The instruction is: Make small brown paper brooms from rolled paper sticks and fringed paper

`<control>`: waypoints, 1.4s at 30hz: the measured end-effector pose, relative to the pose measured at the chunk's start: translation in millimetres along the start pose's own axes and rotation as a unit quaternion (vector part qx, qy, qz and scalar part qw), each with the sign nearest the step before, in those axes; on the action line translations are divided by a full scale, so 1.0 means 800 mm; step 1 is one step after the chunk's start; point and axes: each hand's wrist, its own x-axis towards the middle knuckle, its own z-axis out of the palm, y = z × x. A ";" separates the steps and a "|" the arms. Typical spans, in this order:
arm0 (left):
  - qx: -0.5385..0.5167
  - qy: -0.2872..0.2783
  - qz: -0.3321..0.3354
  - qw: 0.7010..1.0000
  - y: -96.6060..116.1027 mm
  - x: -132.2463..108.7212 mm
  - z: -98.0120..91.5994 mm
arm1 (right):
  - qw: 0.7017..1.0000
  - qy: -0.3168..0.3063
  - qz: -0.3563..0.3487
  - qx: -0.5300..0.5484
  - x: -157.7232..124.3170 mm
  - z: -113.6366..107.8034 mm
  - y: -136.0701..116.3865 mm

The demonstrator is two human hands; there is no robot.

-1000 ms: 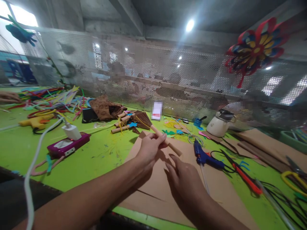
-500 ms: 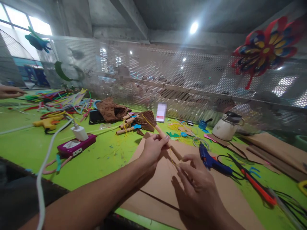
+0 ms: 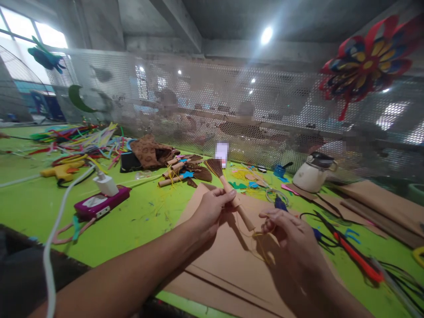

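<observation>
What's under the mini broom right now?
A brown cardboard sheet on the green table; the left hand holds the broom above it. The right hand, at the handle's end, covers part of the sheet and most of the glue gun.

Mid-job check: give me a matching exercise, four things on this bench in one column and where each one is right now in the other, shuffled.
Things:
1. small broom
2. yellow thread
3. white kettle
4. white charger

Places:
A. on top of the magenta device
B. on the table by the mesh screen, to the right
C. gripped in the left hand
D. pinched by the right hand

Pairs: 1-C, 2-D, 3-B, 4-A.
</observation>
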 end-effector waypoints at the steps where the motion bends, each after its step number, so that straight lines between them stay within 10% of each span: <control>1: -0.001 0.001 0.002 1.000 0.000 0.000 0.000 | 1.000 0.006 0.000 -0.020 0.000 0.001 0.002; 10: -0.014 0.004 0.021 1.000 -0.012 0.007 -0.004 | 0.966 0.031 -0.059 -0.249 0.002 0.002 0.004; 35: -0.018 -0.021 0.010 1.000 -0.003 0.010 -0.009 | 0.965 -0.074 -0.021 -0.251 -0.012 0.010 0.011; 42: -0.003 -0.069 -0.010 0.998 0.005 0.000 -0.003 | 0.928 -0.039 -0.158 -0.336 -0.004 0.002 -0.003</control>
